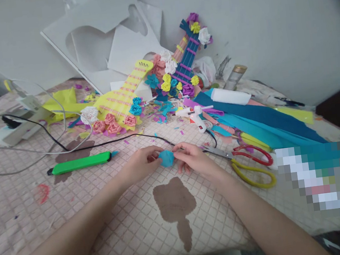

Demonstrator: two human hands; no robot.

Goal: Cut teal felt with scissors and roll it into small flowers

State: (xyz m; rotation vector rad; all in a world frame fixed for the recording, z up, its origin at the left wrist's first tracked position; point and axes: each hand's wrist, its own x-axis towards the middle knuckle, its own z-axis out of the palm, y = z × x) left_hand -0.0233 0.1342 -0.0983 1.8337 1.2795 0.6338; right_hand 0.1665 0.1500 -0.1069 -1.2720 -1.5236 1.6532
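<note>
A small blue piece of crepe paper (167,158) is held between my two hands, just above the quilted tablecloth. My left hand (145,161) pinches its left edge, fingers curled. On the opposite edge, the thumb and forefinger of my right hand (192,158) are closed, with the other fingers bent below. Scissors (222,153) with one red and one yellow handle lie right beside my right hand. To the left of my left hand rests a green utility knife (81,163). A white glue gun (198,122) lies beyond my right hand.
Yellow (117,103) and dark blue (188,61) guitar shapes with paper flowers stand behind, before white cut boards (90,34). Crepe paper sheets (249,119) spread at right. A black cable (112,142) crosses the table; a power strip (12,132) sits left.
</note>
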